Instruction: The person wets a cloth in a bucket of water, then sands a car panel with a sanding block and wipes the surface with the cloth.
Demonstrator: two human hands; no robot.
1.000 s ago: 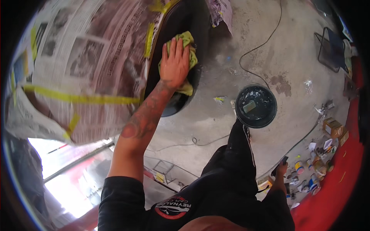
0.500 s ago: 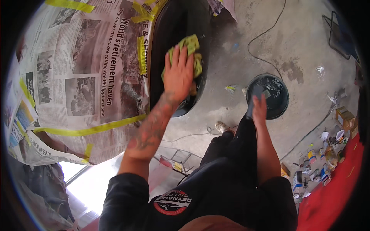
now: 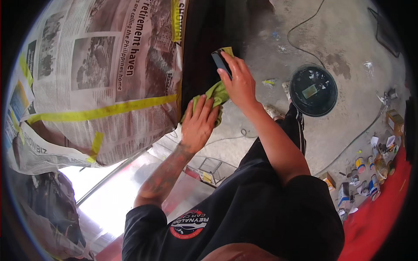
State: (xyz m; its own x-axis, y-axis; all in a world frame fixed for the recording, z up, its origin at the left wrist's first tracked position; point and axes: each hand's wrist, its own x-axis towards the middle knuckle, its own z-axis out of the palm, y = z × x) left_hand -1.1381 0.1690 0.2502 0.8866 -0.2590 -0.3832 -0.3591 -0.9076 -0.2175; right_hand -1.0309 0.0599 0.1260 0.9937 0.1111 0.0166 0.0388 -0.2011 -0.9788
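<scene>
My left hand [image 3: 198, 127] presses a yellow-green cloth [image 3: 217, 92] against the near end of a glossy black car panel [image 3: 202, 43]. Part of the cloth is hidden under the fingers. Just above and to the right, my right hand [image 3: 241, 85] grips a dark grey sanding block [image 3: 222, 64] at the panel's right side. A yellowish edge shows at the block's far end; whether it is part of the block or something behind it, I cannot tell. Newspaper sheets [image 3: 100, 82] held with yellow masking tape [image 3: 109, 110] cover the bodywork left of the panel.
A dark bucket [image 3: 328, 98] of water, with a pale rectangular piece in it, stands on the concrete floor to the right. A thin hose or cable [image 3: 292, 41] runs to it. Several cans and bottles [image 3: 374, 187] crowd the right side by a red surface [image 3: 387, 217].
My left hand has drawn the cloth toward me along the panel. My right hand has swung from above the bucket to the panel with the sanding block. The view has shifted slightly.
</scene>
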